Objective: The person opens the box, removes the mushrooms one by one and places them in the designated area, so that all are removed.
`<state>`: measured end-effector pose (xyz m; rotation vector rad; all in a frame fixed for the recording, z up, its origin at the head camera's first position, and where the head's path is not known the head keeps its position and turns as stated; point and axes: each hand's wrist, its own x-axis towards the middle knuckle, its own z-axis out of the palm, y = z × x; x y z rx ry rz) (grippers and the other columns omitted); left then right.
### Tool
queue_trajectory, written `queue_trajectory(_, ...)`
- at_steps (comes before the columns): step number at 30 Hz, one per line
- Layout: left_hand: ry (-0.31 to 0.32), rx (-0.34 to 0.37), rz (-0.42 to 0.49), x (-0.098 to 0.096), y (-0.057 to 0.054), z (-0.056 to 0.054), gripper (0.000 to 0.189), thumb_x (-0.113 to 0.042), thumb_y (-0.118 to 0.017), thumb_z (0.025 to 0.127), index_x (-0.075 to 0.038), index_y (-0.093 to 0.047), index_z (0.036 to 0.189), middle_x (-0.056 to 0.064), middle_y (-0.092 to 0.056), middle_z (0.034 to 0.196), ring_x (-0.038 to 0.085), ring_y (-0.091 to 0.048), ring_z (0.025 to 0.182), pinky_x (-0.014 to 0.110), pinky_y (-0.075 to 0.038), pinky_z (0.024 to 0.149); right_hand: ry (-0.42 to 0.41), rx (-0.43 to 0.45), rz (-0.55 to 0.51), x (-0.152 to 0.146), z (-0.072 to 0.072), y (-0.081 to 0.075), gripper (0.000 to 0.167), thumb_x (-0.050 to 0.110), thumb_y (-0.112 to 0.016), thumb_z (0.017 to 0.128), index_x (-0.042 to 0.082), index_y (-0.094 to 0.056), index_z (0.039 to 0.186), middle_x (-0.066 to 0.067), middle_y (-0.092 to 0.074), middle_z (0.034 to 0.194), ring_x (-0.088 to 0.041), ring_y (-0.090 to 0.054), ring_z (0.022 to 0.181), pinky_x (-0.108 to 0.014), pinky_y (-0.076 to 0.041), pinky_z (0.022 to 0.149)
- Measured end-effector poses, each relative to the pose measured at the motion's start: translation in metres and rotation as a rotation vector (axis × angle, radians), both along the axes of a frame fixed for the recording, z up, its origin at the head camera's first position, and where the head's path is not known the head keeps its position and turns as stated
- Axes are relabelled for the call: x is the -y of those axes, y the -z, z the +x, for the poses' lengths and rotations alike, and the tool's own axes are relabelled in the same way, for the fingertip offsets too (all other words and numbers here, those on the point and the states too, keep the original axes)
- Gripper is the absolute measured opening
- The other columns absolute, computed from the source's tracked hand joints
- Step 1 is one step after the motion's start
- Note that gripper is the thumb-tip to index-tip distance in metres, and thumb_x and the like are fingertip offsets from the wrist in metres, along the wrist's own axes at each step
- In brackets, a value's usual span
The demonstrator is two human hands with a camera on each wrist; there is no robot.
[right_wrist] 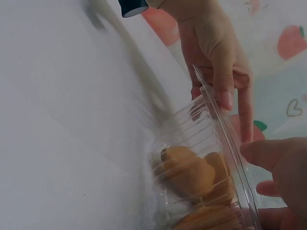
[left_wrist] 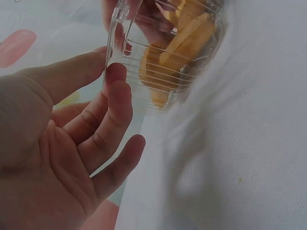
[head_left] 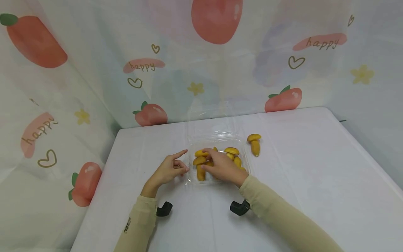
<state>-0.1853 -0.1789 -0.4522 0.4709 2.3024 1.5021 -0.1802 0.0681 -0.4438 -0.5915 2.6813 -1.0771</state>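
Note:
Several yellow mushrooms (head_left: 200, 173) lie in a clear plastic box (head_left: 189, 180) with a hinged lid (head_left: 212, 122), standing open at the back. My left hand (head_left: 168, 170) is at the box's left side, thumb and fingertips pinching its rim (left_wrist: 109, 57) while the index finger points forward. My right hand (head_left: 225, 168) reaches over the mushrooms from the right, thumb and index finger (head_left: 206, 150) spread apart above the left group. In the right wrist view its thumb (right_wrist: 259, 149) is at the rim, with a gap to the fingers. Part of the mushrooms is hidden beneath this hand.
One more yellow mushroom (head_left: 255, 145) lies on the white tabletop (head_left: 302, 168), to the right of the box. A black curved wrist camera (head_left: 165, 209) shows beside the left sleeve, another (head_left: 240, 207) by the right. A printed curtain (head_left: 176, 52) hangs behind the table.

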Motion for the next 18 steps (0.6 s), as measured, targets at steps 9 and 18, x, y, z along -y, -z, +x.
queue_trajectory(9, 0.006, -0.016, 0.008, 0.0, -0.001, 0.001, 0.075, -0.002, -0.07, 0.092, 0.002, -0.032, 0.156, 0.011, -0.069, 0.082, 0.019, -0.06, 0.067, 0.022, -0.047, 0.062, -0.066, 0.017, -0.006, 0.009, -0.003, 0.003, 0.063, 0.027, -0.074, 0.093, 0.004, -0.05, 0.146, -0.014, -0.066, 0.132, -0.027, -0.063, 0.118, -0.046, -0.05, 0.102)
queue_trajectory(18, 0.001, -0.01, 0.0, 0.0, 0.001, 0.001, 0.075, -0.003, -0.07, 0.092, -0.001, -0.033, 0.157, 0.008, -0.069, 0.083, 0.015, -0.058, 0.068, 0.021, -0.047, 0.062, -0.109, 0.065, -0.099, 0.005, -0.007, 0.012, 0.06, 0.017, -0.075, 0.091, 0.0, -0.052, 0.145, -0.016, -0.059, 0.138, -0.029, -0.057, 0.117, -0.046, -0.049, 0.102)
